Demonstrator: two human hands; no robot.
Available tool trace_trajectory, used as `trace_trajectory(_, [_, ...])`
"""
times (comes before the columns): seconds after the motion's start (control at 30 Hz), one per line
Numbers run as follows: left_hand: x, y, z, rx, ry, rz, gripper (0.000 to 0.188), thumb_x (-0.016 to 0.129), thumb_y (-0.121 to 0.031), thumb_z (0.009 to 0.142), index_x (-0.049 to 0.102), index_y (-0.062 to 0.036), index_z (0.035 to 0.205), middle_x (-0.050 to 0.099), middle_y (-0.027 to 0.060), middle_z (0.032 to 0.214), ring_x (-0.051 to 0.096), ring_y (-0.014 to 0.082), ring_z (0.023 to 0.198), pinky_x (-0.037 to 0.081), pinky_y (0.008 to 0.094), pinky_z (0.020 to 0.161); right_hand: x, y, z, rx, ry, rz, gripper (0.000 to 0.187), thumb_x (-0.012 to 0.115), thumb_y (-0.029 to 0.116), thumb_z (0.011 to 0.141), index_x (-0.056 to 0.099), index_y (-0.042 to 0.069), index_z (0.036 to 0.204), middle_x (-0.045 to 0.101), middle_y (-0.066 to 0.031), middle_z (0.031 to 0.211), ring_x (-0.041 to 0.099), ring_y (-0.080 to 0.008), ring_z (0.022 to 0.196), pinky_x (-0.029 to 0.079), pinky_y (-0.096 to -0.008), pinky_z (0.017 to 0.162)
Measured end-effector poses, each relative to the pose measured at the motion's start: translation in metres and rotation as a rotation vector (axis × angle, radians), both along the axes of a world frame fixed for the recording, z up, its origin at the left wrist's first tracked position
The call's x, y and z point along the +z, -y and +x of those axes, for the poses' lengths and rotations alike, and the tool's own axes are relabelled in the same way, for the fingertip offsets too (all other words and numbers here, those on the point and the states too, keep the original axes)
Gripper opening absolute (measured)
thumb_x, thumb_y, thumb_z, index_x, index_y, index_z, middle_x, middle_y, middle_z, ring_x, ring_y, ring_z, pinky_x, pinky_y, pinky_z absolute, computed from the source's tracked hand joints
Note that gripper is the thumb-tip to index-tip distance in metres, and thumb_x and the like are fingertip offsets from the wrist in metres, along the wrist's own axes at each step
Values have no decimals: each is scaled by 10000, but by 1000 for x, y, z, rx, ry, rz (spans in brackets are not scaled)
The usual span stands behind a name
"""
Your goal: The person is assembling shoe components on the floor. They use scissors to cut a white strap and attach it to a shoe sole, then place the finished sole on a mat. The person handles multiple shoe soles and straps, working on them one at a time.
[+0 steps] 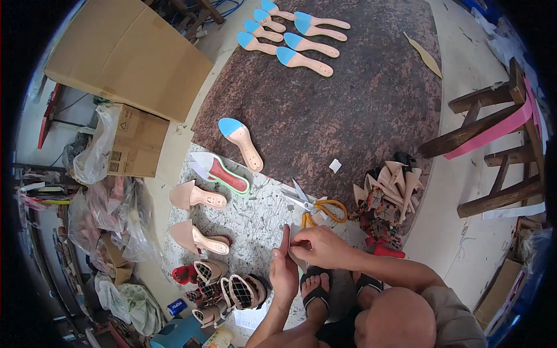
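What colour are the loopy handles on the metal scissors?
The looped scissor handles are orange-yellow, seen in the head view.

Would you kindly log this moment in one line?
left hand: digit extended | right hand: beside left, grasp unclear | orange-handled scissors: blades apart, ahead

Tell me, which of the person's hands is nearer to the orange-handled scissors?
The right. The right hand is just below the handles of the orange-handled scissors in the picture; the left hand is farther down and to the left.

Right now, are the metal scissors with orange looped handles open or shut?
Open: the scissors have their two silver blades spread in a V, with their handle loops apart.
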State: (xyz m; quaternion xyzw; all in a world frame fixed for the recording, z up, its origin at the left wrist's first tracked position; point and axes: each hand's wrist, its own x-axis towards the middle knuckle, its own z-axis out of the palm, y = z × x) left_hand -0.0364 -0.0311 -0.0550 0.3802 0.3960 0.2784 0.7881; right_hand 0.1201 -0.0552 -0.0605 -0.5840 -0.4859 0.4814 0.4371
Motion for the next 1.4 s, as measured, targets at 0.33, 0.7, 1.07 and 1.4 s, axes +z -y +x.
trace_trajectory(0.33, [5, -1, -2, 34, 29, -16, 623, 214, -377, 1073, 249, 86, 1489, 381, 173, 1480, 388, 237, 1344, 257, 353, 1146, -15, -7, -1, 80, -216, -88, 194, 659, 146, 823, 699, -25, 905, 669, -84, 717, 609, -126, 643, 477, -308, 586])
trace_trajectory(0.7, [-8, -19, -15, 409, -52, -163, 457, 451, -320, 1023, 489, 38, 1304, 622, 123, 1192, 606, 241, 1079, 465, 381, 965, -13, -12, 10, -67, -1239, -222, 132, 587, 115, 804, 651, -1, 804, 630, -40, 774, 584, -128, 777, 452, -278, 753])
trace_trajectory(1.07, [37, -59, -108, 648, 503, -209, 395, 449, -324, 1006, 515, -111, 1332, 600, 124, 1300, 618, 315, 1131, 513, 591, 863, -57, -53, 12, 753, 420, -315, 200, 543, 222, 850, 697, 97, 875, 680, -157, 775, 664, -370, 861, 487, -452, 820])
trace_trajectory(1.4, [57, -40, -136, 722, 501, -175, 556, 406, -572, 980, 523, -171, 1347, 613, 126, 1276, 615, 350, 1062, 505, 410, 667, -91, -286, 2, -328, 638, -323, 532, 671, 395, 844, 512, -32, 1117, 665, -250, 1036, 664, -404, 977, 533, -485, 843])
